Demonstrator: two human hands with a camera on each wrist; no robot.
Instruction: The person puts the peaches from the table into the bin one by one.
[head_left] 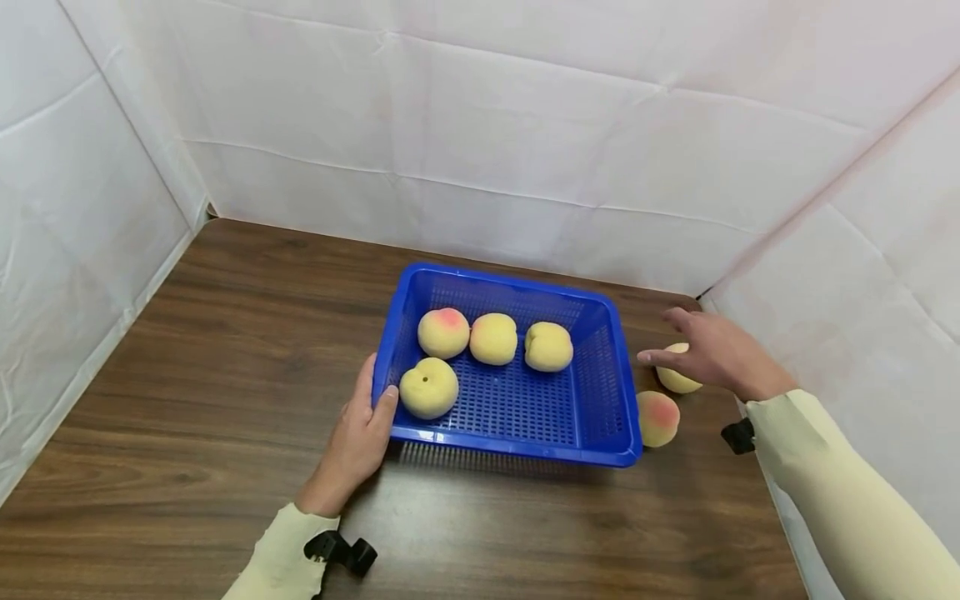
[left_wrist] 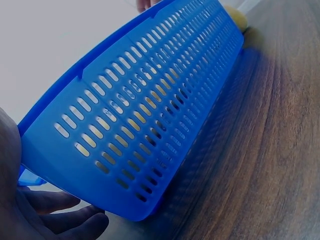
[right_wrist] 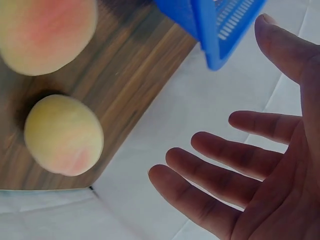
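Observation:
A blue plastic basket (head_left: 517,408) with slotted walls sits on the table. My left hand (head_left: 360,437) grips its left rim near the front corner, thumb over the edge and fingers along the outside. Inside, a pink-tipped peach (head_left: 443,333) and two yellow peaches (head_left: 492,339) line up toward the back, with another peach (head_left: 429,388) at the front left by my thumb. Beyond the basket's right wall, my right hand (head_left: 712,354) hovers with spread fingers and an empty palm. Under it a yellow peach (head_left: 678,379) is partly hidden; a pink-blushed peach (head_left: 658,419) lies closer to me.
The brown wood-grain table (head_left: 187,400) carries everything. White cloth walls (head_left: 480,117) enclose its back and both sides, and the right-hand peaches lie close to the table's right edge. Each wrist wears a small black device (head_left: 341,552).

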